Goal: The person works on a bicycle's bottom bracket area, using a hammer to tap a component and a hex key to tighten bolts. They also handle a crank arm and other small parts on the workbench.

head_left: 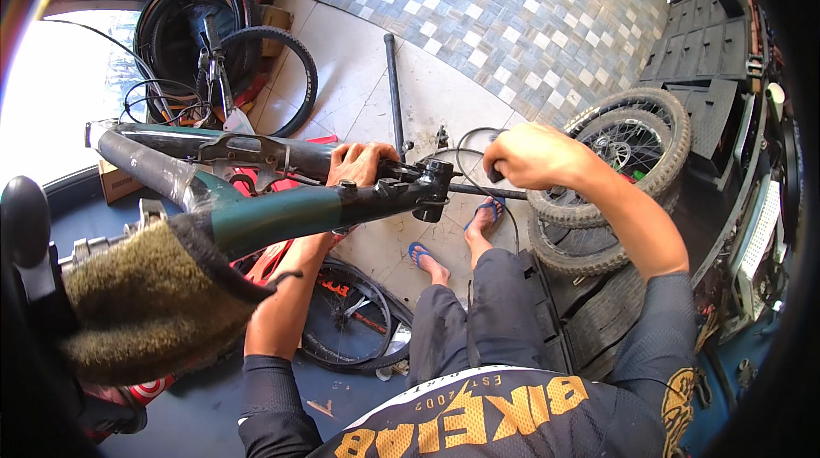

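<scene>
"Starting at the left, what are you seeing?"

"I'm looking at a cloth (141, 313) that is covering the near left part of the frame (286, 220), beside a black knob (26, 210). I'm guessing it's padding the paint against a clamp, though it's hiding whatever is underneath."

"Where is the frame lying?"

"It's stretching from the far left to the middle, raised above the floor. I'm reading that height as bringing the tubes within easy reach."

"And your left hand (354, 165)?"

"My forearm is passing beneath the near tube. The fingers are wrapping over the far one, left of the head tube (434, 189), and holding it; I'm supposing they're steadying the frame. The thumb is staying out of sight."

"What's the right hand (536, 157) doing?"

"It's hovering right of the head tube, near a looping cable (459, 155). I'm curling its fingers tightly around a small dark piece (495, 174); whether that's a tool or a fitting, I cannot tell."

"And the wheels (617, 152)?"

"They're lying stacked at the right, presumably flat so they aren't rolling about."
</scene>
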Motion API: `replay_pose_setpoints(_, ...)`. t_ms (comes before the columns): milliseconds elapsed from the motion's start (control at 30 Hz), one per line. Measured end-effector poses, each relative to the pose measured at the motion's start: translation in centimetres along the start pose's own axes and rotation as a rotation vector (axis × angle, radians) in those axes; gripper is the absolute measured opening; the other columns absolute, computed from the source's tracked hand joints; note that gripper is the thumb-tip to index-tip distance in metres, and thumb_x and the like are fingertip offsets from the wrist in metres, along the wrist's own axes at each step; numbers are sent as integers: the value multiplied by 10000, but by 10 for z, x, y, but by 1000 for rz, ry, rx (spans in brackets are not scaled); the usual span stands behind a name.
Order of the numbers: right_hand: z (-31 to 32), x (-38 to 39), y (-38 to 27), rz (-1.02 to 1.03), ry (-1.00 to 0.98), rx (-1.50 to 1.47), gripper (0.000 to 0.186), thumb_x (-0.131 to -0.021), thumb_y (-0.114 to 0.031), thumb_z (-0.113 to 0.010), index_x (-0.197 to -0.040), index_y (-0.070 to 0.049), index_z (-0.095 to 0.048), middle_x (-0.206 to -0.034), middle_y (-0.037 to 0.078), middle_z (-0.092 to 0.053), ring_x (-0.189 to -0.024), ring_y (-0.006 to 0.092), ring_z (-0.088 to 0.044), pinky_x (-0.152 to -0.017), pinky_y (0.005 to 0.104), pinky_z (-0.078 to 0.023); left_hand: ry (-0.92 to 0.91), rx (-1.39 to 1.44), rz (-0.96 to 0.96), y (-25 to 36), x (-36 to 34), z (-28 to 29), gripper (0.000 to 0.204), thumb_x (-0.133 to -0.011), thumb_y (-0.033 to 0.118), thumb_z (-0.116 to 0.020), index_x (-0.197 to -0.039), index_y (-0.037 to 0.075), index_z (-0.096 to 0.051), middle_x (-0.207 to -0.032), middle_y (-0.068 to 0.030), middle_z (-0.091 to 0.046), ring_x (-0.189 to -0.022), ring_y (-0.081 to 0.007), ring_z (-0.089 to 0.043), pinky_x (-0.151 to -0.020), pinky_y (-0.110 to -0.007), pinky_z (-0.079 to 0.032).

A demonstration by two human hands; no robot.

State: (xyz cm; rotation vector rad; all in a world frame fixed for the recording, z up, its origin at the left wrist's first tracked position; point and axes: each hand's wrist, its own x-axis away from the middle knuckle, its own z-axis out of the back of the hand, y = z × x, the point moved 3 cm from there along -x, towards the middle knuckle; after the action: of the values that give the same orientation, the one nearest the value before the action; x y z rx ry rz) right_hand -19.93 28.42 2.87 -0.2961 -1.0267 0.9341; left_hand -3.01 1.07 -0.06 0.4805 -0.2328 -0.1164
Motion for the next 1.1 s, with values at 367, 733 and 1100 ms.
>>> replay_pose_setpoints(367, -35, 21, 34, -113, 700, -821, 204, -1010, -156, -777, -1139, 2, -775, -931, 75, -757, -878, 77, -654, -791, 315, -554, 27, -223, 38, 17, -5, -6, 605, -875, 507, -772, -1355, 165, -637, -1181, -44, -686, -1220, -263, -624, -1141, -483, -342)
replay_pose_setpoints(733, -78, -29, -48, 359, 617, 12, 402, -993, -178, -688, -1392, -189, -732, -1120, 117, -610, -949, 305, -744, -723, 452, -635, 55, -262, 22, 26, -4, -3, 429, -931, 545, -722, -1206, 219, -678, -1124, -27, -665, -1114, -251, -638, -1093, -473, -368)
replay_pose_setpoints(1100, -24, -51, 9, 268, 658, -525, 230, -1060, -214, -663, -1147, -65, -815, -1047, 180, -782, -995, 385, -739, -889, 457, -588, 24, -241, 74, 24, -8, -3, 414, -904, 427, -730, -1232, 182, -664, -1140, -61, -650, -1175, -287, -614, -1119, -476, -357)
